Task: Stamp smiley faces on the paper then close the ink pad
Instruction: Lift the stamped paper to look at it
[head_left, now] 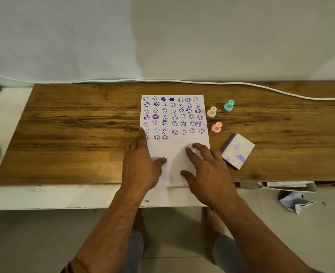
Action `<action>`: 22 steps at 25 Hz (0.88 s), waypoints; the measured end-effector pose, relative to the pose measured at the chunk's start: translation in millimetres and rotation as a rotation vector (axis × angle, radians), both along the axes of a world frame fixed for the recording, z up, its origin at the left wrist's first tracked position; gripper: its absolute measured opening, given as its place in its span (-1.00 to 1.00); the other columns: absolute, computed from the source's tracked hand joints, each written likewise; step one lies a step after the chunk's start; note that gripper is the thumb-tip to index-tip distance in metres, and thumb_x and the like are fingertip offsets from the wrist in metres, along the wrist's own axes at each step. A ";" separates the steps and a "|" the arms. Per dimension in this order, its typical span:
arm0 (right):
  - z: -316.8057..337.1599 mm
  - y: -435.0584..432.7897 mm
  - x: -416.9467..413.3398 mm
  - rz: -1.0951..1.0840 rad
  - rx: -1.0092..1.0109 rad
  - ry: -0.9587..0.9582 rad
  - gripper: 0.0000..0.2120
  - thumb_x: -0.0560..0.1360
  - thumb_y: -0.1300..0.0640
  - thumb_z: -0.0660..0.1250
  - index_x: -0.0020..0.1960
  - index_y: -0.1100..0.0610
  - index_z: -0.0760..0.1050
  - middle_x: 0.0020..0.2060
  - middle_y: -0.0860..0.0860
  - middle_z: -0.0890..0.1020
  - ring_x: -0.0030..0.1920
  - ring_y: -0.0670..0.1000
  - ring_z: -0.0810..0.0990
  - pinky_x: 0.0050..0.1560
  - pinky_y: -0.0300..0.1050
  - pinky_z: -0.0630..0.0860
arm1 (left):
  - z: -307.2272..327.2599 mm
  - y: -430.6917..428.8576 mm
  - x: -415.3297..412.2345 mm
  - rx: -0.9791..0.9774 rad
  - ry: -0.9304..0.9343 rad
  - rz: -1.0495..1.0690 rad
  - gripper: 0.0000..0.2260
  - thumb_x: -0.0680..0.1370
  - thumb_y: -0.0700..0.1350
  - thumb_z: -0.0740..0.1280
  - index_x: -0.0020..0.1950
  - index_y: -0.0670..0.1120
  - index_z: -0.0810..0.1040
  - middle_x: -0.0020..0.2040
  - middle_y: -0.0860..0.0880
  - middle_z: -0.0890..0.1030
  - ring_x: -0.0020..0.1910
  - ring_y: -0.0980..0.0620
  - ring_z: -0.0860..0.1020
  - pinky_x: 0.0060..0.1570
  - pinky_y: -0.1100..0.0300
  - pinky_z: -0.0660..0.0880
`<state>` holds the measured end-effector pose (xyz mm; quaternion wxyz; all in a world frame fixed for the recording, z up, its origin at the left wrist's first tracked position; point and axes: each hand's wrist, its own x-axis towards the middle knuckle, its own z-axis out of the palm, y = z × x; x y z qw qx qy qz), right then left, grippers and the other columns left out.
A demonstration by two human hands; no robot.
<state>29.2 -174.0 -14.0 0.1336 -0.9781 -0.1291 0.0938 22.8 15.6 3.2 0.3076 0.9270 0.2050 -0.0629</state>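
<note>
Wood-grain brown, the worktop (pixel 74 134) runs across the middle of the frame, its near edge ending over a white ledge and its far edge meeting a pale backdrop, where a white cable (pixel 261 86) trails toward the right. The left half of the board lies bare. The paper (pixel 174 150) sits just right of centre, its bottom edge reaching the board's near edge; purple smiley faces (pixel 172 117) fill its upper part in rows, while the lower part is blank. To its right stand three small stamps, apart from one another: a cream stamp (pixel 211 112) nearest the sheet, a teal stamp (pixel 229 106) further back, a pink stamp (pixel 216 127) nearer the viewer. The ink pad (pixel 238 151) lies lower right of them, closed, its white lid smudged with purple, just beside the paper's right edge. The left hand (pixel 143 160) rests flat and relaxed across the sheet's left edge, thumb on the blank area. The right hand (pixel 206 166) lies spread, fingers loose, over the lower right of the sheet, grasping nothing. Crumpled paper (pixel 294 201) lies on the floor at the lower right.
</note>
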 end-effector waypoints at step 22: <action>18.2 -20.6 29.2 -0.661 0.866 0.120 -0.81 0.58 0.10 0.48 0.17 -0.05 0.66 -0.09 -0.24 0.70 -0.04 -0.18 0.69 -0.04 -0.01 0.70 | 4.8 21.9 14.5 -0.872 -0.091 0.584 -0.70 0.57 -0.38 0.37 -0.02 0.03 0.70 0.00 0.09 0.76 -0.04 0.01 0.70 0.02 0.09 0.60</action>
